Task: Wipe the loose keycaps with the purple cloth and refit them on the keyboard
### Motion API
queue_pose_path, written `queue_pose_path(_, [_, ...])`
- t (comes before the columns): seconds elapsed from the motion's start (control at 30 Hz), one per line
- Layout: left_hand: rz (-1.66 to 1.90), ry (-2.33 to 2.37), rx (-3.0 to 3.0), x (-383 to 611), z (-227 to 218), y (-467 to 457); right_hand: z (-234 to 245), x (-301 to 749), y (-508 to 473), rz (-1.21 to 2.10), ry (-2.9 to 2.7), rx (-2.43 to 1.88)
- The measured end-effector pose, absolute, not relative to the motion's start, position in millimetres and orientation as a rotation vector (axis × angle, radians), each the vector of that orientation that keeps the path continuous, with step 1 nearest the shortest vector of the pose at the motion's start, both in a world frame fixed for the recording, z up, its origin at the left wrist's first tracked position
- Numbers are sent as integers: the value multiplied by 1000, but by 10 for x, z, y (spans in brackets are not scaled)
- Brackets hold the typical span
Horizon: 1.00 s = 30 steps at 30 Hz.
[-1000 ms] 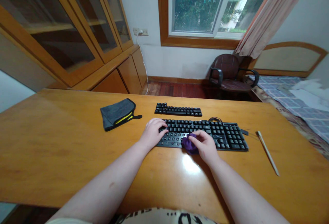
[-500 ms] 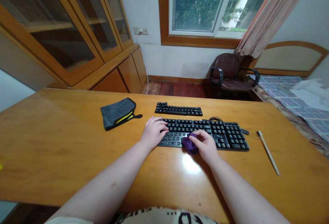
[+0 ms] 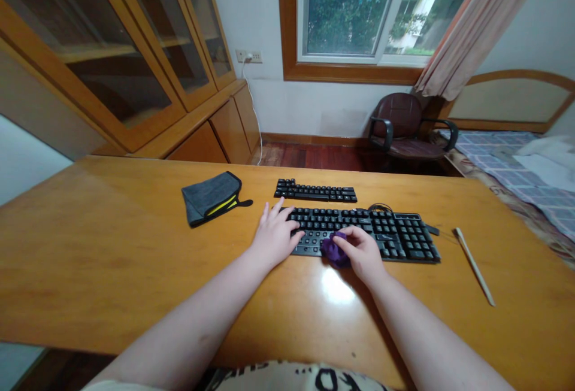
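A black keyboard [image 3: 395,232] lies across the middle of the wooden table [image 3: 112,259]. My left hand [image 3: 275,234] rests on the keyboard's left end, fingers stretched out and slightly spread. My right hand [image 3: 365,253] is closed on a small purple cloth [image 3: 333,248], pressing it against the keyboard's front row of keys. A second, shorter strip of black keys [image 3: 315,191] lies just behind the keyboard, untouched.
A folded grey cloth [image 3: 212,197] with a yellow stripe lies left of the keyboards. A thin pale stick [image 3: 474,265] lies on the table to the right. Beyond the table stand a brown armchair [image 3: 406,130], wooden cabinets [image 3: 135,61] and a bed [image 3: 530,175].
My left hand's fingers have lifted and spread out over the keyboard's left end. My right hand stays on the purple cloth. The view has shifted slightly.
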<state>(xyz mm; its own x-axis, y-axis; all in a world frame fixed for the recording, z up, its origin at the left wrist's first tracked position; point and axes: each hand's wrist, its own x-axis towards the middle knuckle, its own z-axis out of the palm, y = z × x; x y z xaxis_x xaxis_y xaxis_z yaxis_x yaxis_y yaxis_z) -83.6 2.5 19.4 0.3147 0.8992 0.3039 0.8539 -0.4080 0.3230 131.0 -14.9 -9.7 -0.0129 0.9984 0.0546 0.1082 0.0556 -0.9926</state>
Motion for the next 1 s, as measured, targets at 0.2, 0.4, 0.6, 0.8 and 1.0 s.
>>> queue_pose_path(0.2, [599,1565,2514,-841,267,63,-112,1299,-143,1124,-1306,-1247])
queue_pose_path(0.4, [503,1530,2592,-880,290,115,-142,1305,-138,1145,-1267,-1232])
queue_pose_path(0.6, [501,1545,2542,-974,199,54,-130,1312,-144,1152,-1284,-1244])
queue_pose_path(0.8, [661,1505,2421,-1126,248,300,-97,1302,-157,1158,-1296,-1251])
queue_pose_path(1.0, [625,1785,2290,-1237,346,1121,-100,1306,-150,1152,-1300,-1250])
